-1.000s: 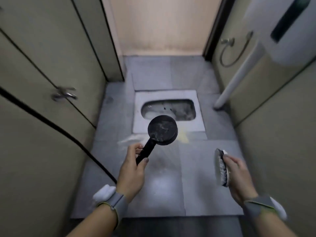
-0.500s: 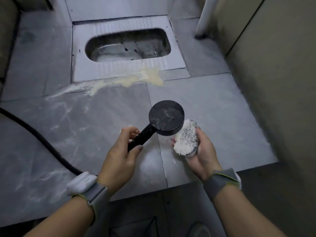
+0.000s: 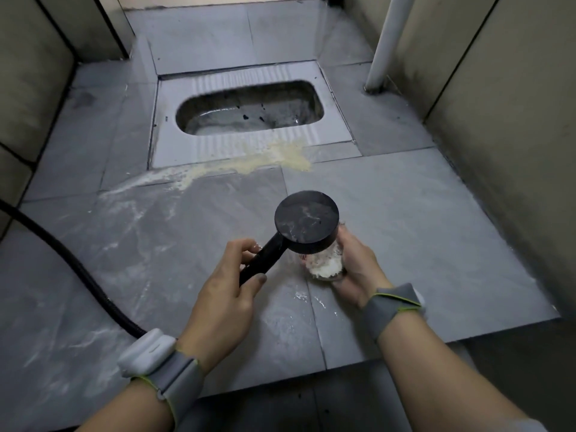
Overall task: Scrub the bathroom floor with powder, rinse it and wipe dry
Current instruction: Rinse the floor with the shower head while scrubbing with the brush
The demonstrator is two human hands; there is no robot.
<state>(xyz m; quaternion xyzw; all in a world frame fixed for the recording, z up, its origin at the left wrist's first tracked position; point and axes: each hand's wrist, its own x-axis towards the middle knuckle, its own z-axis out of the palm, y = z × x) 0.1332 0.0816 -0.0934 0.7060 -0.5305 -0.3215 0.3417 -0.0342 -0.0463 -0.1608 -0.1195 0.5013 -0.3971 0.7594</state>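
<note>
A person stands over a grey tiled bathroom floor (image 3: 405,232), both bare hands held out above it. The left hand (image 3: 224,304) curls its fingers and thumb round the black handle of a shower head (image 3: 307,220), whose round disc sits up and to the right of that hand, face down. A black hose (image 3: 71,260) trails off to the left of the left hand, across the floor and out of view at the wall.

The right hand (image 3: 355,269) cups a scrub brush (image 3: 324,266), fingers wrapped round its far side, with the white, sudsy bristles turned up. The brush lies directly under the shower head's disc, which hides its upper part; whether the two touch cannot be told. The hands are close together, the brush just right of the left hand's thumb.

Beyond both hands, a streak of yellowish powder (image 3: 274,159) runs along the near edge of a squat pan (image 3: 249,110) set in the floor. White smears of powder mark the tiles to the left of the left hand and below it. A white pipe (image 3: 383,42) rises from the floor far beyond the right hand, by the right wall. Each wrist wears a grey band; the left band (image 3: 156,363) carries a white block.
</note>
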